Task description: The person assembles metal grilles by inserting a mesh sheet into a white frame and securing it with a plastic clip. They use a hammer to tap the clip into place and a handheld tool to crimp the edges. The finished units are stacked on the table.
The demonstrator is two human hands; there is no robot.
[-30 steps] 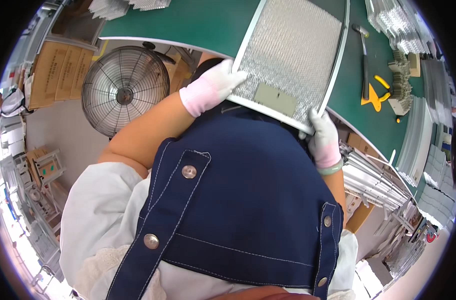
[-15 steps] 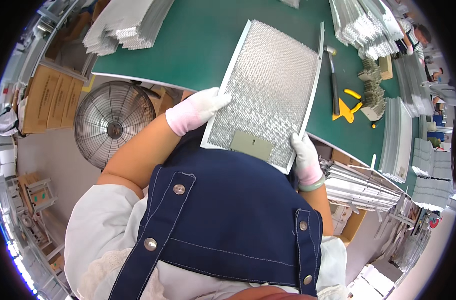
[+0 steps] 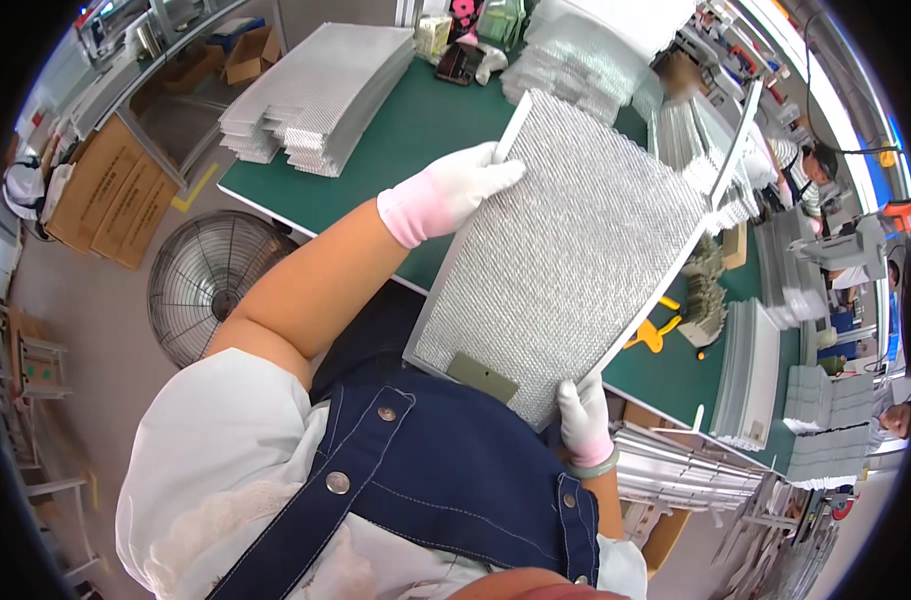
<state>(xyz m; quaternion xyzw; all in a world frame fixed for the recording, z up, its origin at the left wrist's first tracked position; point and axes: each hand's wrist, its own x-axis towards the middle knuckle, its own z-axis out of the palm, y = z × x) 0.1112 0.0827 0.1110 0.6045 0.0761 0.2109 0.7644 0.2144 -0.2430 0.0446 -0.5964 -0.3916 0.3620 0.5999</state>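
A silvery metal mesh filter panel (image 3: 576, 250) is held up at a tilt in front of my apron, over the table's near edge. White framing runs along its left and right sides. At its upper right a thin frame strip (image 3: 738, 145) sticks out past the mesh. A grey-green plate (image 3: 483, 376) sits at the panel's lower edge. In a white glove with a pink cuff, my left hand (image 3: 456, 190) is closed on the left frame side, near the top corner. My right hand (image 3: 584, 420), gloved alike, pinches the lower right corner.
Mesh sheets (image 3: 321, 90) are stacked at the table's far left, and more mesh (image 3: 576, 75) lies at the back. Yellow-handled pliers (image 3: 653, 334) and grey-green plates (image 3: 706, 310) lie right of the panel. A floor fan (image 3: 221, 290) stands left; long white strips (image 3: 676, 465) lie below the table.
The view has swung, showing more of the table's back. The panel has turned clockwise, and my left hand has moved up with its far end. The strip now juts out at an angle.
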